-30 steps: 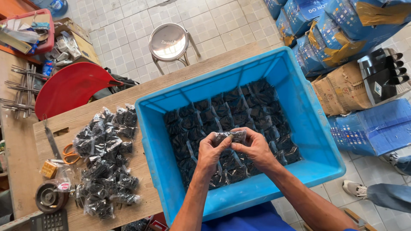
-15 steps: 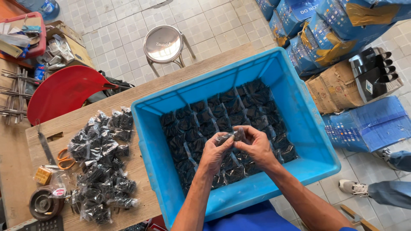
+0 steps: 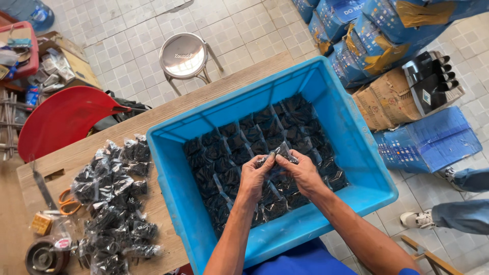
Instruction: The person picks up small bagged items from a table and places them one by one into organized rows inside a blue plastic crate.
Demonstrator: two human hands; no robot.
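Left hand point(image 3: 253, 178) and right hand point(image 3: 301, 171) pinch one clear packet point(image 3: 279, 153) (dark contents) over the blue crate point(image 3: 356, 132).

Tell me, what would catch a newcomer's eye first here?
The big blue crate on the wooden table, lined with small clear bags of black parts. Over it, the left hand and right hand pinch one small bag. A heap of bags lies left of it.

A single head-worn camera looks steeply down from close above onto the wooden table point(image 3: 168, 114), large blue plastic crate point(image 3: 356, 153), and surrounding tiled floor point(image 3: 244, 30).
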